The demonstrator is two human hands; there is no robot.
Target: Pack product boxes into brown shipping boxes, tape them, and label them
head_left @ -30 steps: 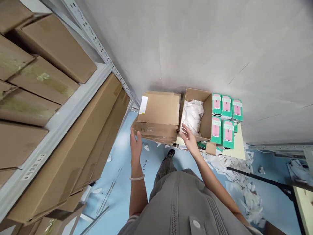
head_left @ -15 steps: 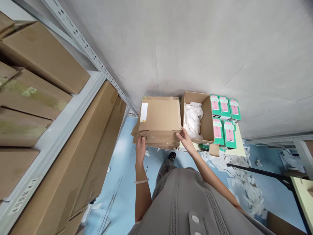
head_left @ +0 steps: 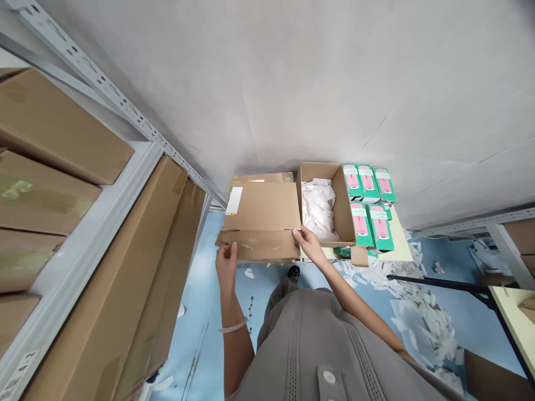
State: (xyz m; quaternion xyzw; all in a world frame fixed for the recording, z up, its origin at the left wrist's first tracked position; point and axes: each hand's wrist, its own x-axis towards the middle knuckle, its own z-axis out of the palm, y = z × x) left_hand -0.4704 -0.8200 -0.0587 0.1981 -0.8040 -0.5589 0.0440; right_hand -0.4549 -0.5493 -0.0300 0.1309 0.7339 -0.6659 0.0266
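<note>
A brown cardboard piece with a white label and a taped near flap lies on other cardboard in front of me. My left hand grips the near flap at its left end, thumb on top and fingers partly hidden. At the flap's right end, my right hand pinches the edge by the crease. Just right of it stands an open cardboard box with white crumpled paper inside. Several green and pink product boxes stand beside that box.
Large cartons fill the metal shelf rack on my left. The pale tabletop shows at the right, against a grey wall. Paper scraps litter the blue floor, near a black metal bar.
The labelled cardboard has slid toward me, its near flap now flatter, and more cardboard shows behind it. Both hands moved with it. The view has shifted slightly.
</note>
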